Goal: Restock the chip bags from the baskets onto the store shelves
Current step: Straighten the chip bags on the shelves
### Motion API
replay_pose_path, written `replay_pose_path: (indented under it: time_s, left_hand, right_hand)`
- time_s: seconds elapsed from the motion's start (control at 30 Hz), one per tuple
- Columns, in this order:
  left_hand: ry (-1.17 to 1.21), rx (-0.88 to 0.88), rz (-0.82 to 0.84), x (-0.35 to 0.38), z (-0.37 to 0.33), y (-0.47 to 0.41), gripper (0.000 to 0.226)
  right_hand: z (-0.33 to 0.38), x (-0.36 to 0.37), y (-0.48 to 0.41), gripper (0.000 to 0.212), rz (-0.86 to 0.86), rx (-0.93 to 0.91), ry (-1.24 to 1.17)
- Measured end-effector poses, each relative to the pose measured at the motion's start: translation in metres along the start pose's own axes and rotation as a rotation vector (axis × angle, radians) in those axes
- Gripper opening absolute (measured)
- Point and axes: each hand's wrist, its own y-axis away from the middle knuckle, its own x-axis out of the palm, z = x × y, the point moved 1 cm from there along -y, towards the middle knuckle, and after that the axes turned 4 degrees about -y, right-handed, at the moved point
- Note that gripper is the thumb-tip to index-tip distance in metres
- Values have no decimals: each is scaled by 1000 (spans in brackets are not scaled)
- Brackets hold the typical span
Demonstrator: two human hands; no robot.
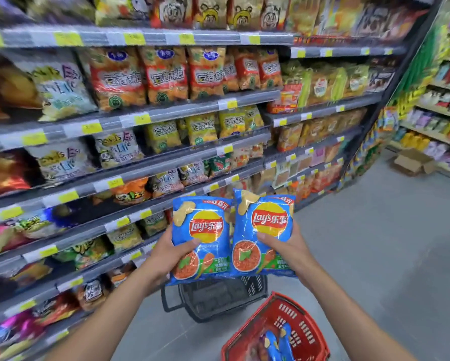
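Chip bags (201,225) gripped by both hands (166,254), one each

We read "Lay's 乐事" on the round red-and-yellow logo of the left blue chip bag (205,230), with "5.5元" on a red strip across its top and "-50" near its lower right corner. The right blue chip bag (268,225) carries the same "Lay's 乐事" logo. On a far shelf (192,108), the orange bags (164,74) show "豆香锅巴". The yellow price tags (134,38) are too blurred for us to read.
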Motion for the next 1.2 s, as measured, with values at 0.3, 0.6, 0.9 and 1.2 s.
replay_pose_path:
  time_s: [0.3,0.6,0.9,1.2]
  left_hand:
    - [21,103,-285,-79,-9,120,55]
    - [5,166,-586,-185,-1,257,62]
    - [23,208,-892,-307,26,446,47]
    - [81,192,-1137,-403,65,631,52]
  right_hand:
    - [29,99,34,76,240,-114,118]
    - [37,246,92,78,534,-185,178]
    - [19,428,216,86,772,-254,225]
    - [-5,588,370,80,1035,-269,247]
